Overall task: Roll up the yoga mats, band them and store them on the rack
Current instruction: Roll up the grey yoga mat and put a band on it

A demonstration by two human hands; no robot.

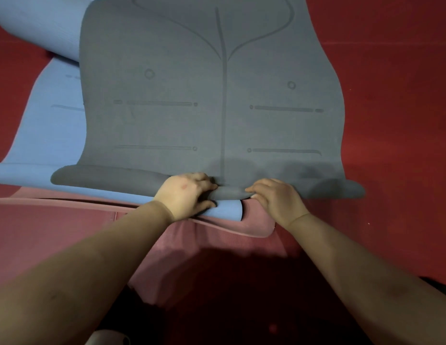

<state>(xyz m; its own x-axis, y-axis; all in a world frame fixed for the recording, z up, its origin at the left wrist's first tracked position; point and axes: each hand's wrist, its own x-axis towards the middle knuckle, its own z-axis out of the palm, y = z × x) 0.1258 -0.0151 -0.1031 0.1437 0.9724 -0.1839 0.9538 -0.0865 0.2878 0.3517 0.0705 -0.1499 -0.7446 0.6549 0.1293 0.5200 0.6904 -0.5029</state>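
Both hands, left hand [185, 194] and right hand [274, 197], curl round the near edge of the grey mat [212, 100] lying flat over the blue mat [47, 135]; uneven pressure could skew the roll, I reckon.

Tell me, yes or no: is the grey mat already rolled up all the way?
No. Only the near edge of the grey mat is curled into a small roll under the left hand and right hand; the rest lies flat.

The grey yoga mat [212, 95] runs off the top edge, covering much of the light blue mat [50, 135]; a pale object [104, 338], perhaps a shoe, is cropped below.
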